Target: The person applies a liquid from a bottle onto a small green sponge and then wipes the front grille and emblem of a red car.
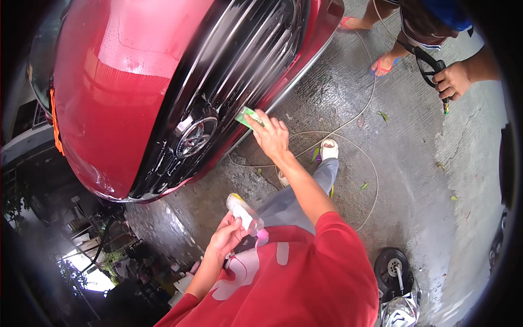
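My right hand (269, 133) grips a small green block with pale edges (249, 117); I cannot tell what it is made of. The block is at the lower edge of the black grille (231, 71) on a red car (120, 71), just right of the round chrome emblem (196, 136). Whitish streaks mark the grille around there. Close to my body, my left hand (227, 235) is closed around a clear plastic bottle (245, 214) with a white label. One end of the bottle is yellow, and something pink shows by the other.
Another person's hand (453, 80) at the upper right holds a black spray gun (430, 68). A thin hose (362, 109) loops over the wet concrete floor (408, 163) around my feet. A motorcycle's front wheel (393, 267) stands at the lower right.
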